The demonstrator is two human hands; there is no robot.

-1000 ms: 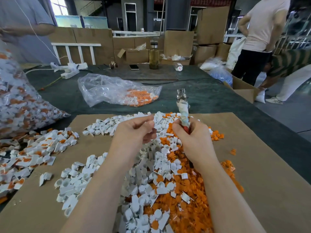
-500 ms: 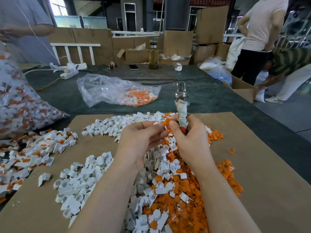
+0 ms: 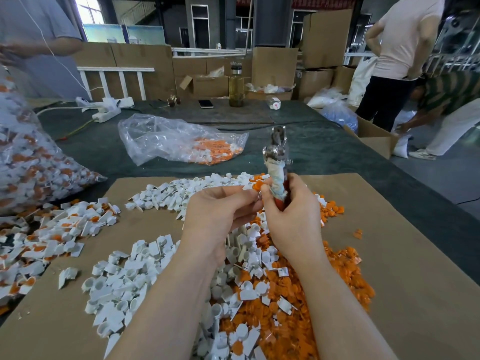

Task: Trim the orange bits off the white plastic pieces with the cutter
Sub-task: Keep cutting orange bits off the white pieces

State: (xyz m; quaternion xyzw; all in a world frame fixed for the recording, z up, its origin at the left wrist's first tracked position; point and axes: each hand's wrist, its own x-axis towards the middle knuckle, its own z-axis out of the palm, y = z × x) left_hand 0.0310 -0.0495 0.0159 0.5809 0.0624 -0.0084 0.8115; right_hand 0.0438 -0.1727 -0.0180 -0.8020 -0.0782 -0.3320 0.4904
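Cutter [image 3: 277, 162] stands upright in the right hand [image 3: 291, 219], fingers clenched round its cloth-wrapped, red-tipped handle, steel head at 12 o'clock, probably parked clear while the left hand [image 3: 220, 216] pinches something small at its fingertips (too hidden to name). White plastic pieces [image 3: 124, 289], hard and cup-shaped, heap at 7 o'clock on brown cardboard [image 3: 415, 281]; flat orange bits [image 3: 306, 294] pile at 5 o'clock.

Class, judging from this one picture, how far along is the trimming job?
Partly done: trimmed white pieces and cut orange bits lie heaped on the cardboard. In hand: the right hand grips the cutter; the left hand pinches something small. Left: untrimmed pieces and the full bag.
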